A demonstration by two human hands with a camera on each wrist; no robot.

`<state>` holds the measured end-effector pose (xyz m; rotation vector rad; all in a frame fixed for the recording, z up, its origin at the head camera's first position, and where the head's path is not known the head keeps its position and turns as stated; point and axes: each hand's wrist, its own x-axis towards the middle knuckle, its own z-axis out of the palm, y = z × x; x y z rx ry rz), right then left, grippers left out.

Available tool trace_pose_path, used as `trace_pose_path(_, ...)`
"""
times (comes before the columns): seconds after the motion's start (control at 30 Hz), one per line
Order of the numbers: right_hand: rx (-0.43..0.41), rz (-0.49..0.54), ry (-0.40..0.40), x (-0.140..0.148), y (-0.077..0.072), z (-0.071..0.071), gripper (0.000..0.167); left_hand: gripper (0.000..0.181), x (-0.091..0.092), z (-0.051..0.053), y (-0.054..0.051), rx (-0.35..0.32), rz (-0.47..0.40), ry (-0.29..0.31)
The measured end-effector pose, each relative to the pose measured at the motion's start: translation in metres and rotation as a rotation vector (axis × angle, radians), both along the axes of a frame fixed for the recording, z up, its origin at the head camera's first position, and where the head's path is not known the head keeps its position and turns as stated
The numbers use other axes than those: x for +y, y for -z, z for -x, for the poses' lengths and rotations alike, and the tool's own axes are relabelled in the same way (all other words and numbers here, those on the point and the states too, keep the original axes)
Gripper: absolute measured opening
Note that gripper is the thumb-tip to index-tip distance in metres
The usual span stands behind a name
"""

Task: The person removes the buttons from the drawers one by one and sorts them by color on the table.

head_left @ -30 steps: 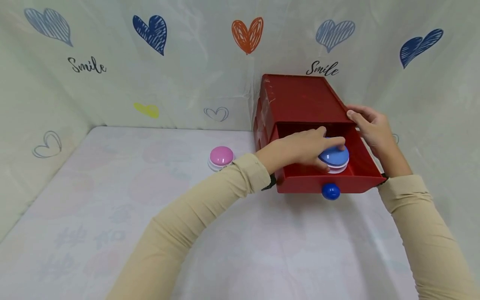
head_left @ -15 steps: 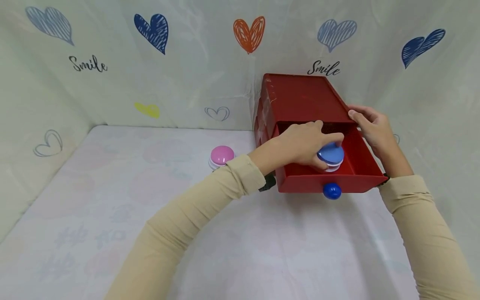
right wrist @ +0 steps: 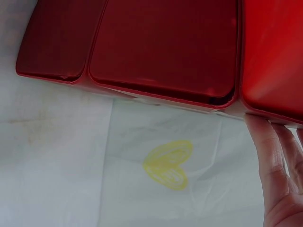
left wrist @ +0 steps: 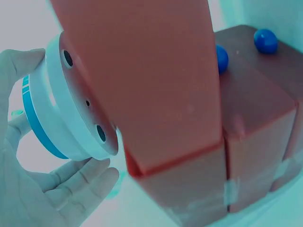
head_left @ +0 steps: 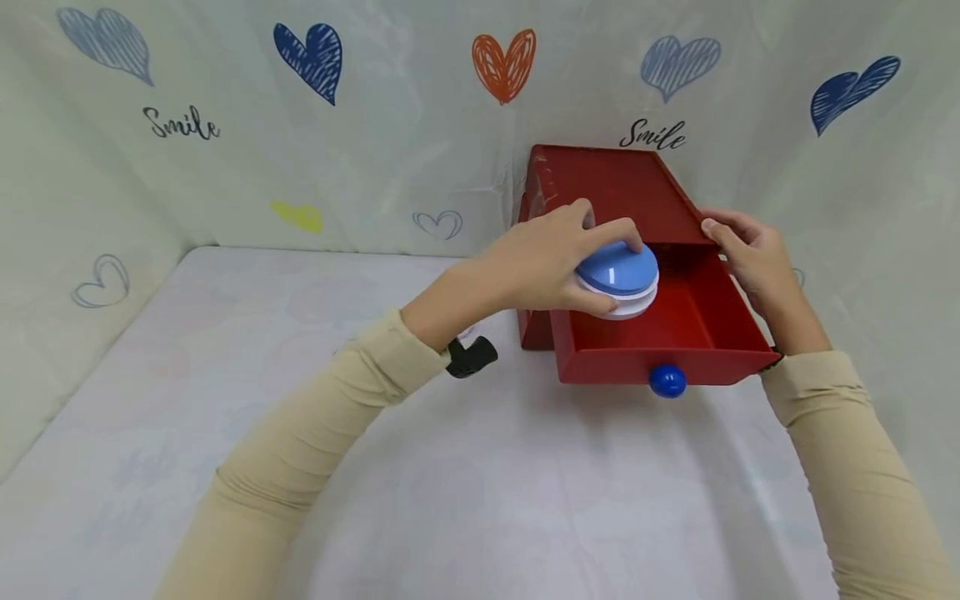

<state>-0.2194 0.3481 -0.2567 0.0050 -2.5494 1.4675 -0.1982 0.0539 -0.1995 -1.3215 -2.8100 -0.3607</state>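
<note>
One white table (head_left: 487,483) bears red drawers (head_left: 607,367) before a heart-printed backdrop (head_left: 390,158).

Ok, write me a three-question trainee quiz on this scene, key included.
1. Which hand holds the domed blue-and-white disc: A) left, B) right, C) both?
2. True or false: the right hand grips a round, glossy blue knob.
3. How many blue knobs show, wholly or partly, in the left wrist view?

Key: 1. A, the left hand. 2. False; it touches the red, box-shaped cabinet. 3. Two.
</note>
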Motion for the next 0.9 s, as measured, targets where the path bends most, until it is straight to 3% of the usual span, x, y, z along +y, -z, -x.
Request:
trace_pose_path(0.2,0.005,0.005,-0.006,0.0,-0.001,-0.001,0.043,0.054,-0.035,0.002,0.003,-0.056,-0.112,-0.039)
trace_pose_path(0.47,-0.015,0.017,0.006,-0.001,-0.002,-0.002,0.044,0.055,-0.087,0.005,0.019,-0.104,-0.176,-0.138)
trace_pose_path(0.77,-0.024,0.016,0.005,-0.001,0.0,0.001,0.044,0.056,-0.141,0.013,0.057,-0.105,-0.207,-0.264)
trace_pose_path(0.9,-0.04,0.021,0.011,0.001,0.0,0.002,0.045,0.056,-0.157,0.022,0.076,-0.127,-0.193,-0.302)
